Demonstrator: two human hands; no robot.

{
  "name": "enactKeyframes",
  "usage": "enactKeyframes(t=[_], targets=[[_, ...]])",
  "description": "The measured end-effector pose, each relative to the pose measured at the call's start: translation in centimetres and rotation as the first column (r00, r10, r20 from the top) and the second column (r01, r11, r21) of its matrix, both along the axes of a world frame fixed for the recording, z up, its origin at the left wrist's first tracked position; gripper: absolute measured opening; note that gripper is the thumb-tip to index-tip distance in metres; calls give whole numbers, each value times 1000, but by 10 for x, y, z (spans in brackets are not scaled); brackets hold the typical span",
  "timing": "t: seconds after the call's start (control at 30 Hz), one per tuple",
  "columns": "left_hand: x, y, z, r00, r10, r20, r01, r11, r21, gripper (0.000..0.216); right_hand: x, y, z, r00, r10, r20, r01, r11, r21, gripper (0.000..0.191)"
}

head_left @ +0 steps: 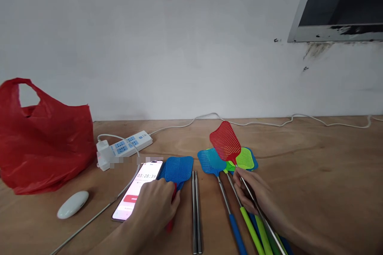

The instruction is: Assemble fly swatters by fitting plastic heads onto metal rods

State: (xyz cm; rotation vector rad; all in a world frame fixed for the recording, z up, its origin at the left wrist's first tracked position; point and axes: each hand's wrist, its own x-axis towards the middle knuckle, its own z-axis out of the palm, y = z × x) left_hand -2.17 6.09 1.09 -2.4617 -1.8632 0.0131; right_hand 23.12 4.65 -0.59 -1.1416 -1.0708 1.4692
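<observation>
My right hand [254, 191] is closed round the metal rod of a red fly swatter [226, 141], its head raised over other swatters. Beneath it lie a blue fly swatter [212, 161] with a blue grip and a lime-green fly swatter [245, 158], among several overlapping handles. My left hand [157, 203] is closed just below blue swatter heads [178, 170]. A red plastic piece [170, 226] shows at its fingers; most of that piece is hidden by the hand. Between my hands, metal rods [196, 211] lie side by side on the table.
A phone [143, 183] showing a timer lies beside my left hand. Further left are a white power strip [131, 143] with a plugged-in charger, a white oval object [72, 204] and a red plastic bag [44, 139]. A white cable [254, 123] runs along the wall.
</observation>
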Motion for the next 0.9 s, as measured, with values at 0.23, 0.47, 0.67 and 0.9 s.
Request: enactKeyframes(t=[0.23, 0.47, 0.67, 0.9], targets=[[-7, 7, -1, 980, -133, 148, 113, 985, 131, 28, 9, 5, -1, 974, 225, 36, -224, 974, -12, 49], [-14, 15, -7, 718, -448, 532, 234, 876, 421, 53, 17, -5, 5, 721, 623, -304, -682, 716, -150, 44], [-18, 15, -17, 583, -571, 578, 385, 821, 422, 45, 7, -12, 2, 638, 685, -352, -755, 647, -111, 50], [-18, 10, -17, 514, -574, 638, 384, 819, 427, 42, 5, -13, -1, 665, 700, -261, -742, 659, -124, 52]])
